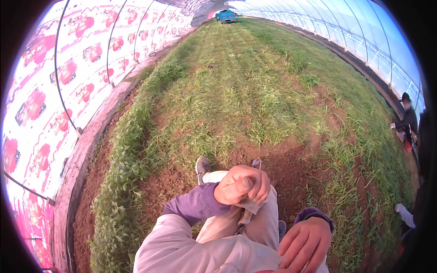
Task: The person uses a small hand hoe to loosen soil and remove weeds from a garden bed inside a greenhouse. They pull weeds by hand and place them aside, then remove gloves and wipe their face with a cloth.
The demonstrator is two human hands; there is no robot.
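My left hand point(242, 186) is curled in front of my lap, its thumb bent over the fingers. A soiled pale cloth point(252, 205), glove-like in shape, hangs from beneath those fingers over my light trousers point(218, 225). Lower right, my right hand point(307, 244) lies back-up against my clothing near the thigh, fingers loosely bent. Its palm is hidden, so anything under it cannot be seen. Both wrists show purple striped cuffs, and a pale sleeve covers the left forearm. One shoe point(203, 164) rests on reddish bare soil point(283, 170) ahead of me.
Cut green stems point(239, 102) cover the ground ahead. Leafy standing plants point(119, 184) line the left, beside a low wall point(83, 143) and printed sheeting point(65, 71). A person point(408, 116) is at the right edge, with a white-gloved hand point(406, 215) lower down. A blue truck point(227, 16) stands far off.
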